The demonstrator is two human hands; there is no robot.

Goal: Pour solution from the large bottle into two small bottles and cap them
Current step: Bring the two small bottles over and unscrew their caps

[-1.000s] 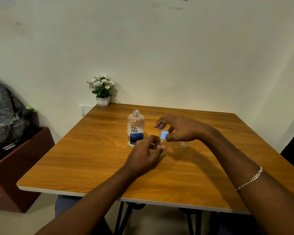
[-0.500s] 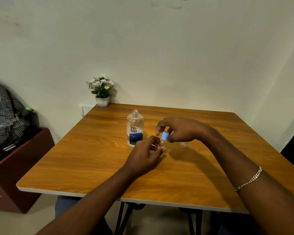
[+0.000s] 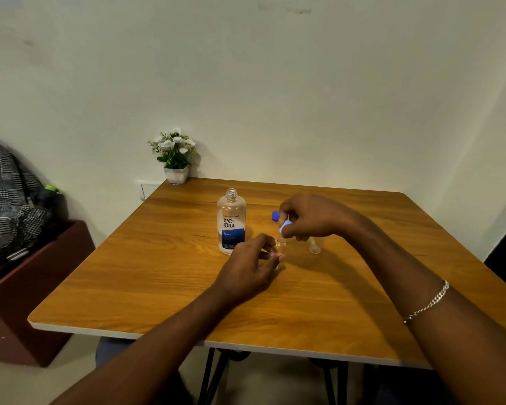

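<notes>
Cap (image 3: 284,228) pinched by right hand (image 3: 313,219), left hand (image 3: 250,264) gripping small bottle (image 3: 281,245)

Mostly hidden behind left hand (image 3: 251,267): small clear plastic bottle (image 3: 280,246). Half buried in right hand (image 3: 310,217): pale blue round cap (image 3: 285,228). At three o'clock, second clear small bottle (image 3: 314,249), top covered.

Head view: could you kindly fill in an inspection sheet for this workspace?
Surface: wooden table, no spill seen.
Job's things: large bottle upright, uncapped; dark blue cap lying beside the right hand; second small bottle standing, no cap seen.
Clutter: flower pot at the far corner.
Grippers: left hand holds small bottle; right hand pinches light blue cap over its neck.
Cables: nothing seen.
Surroundings: checked bag on red cabinet; pale wall.
</notes>
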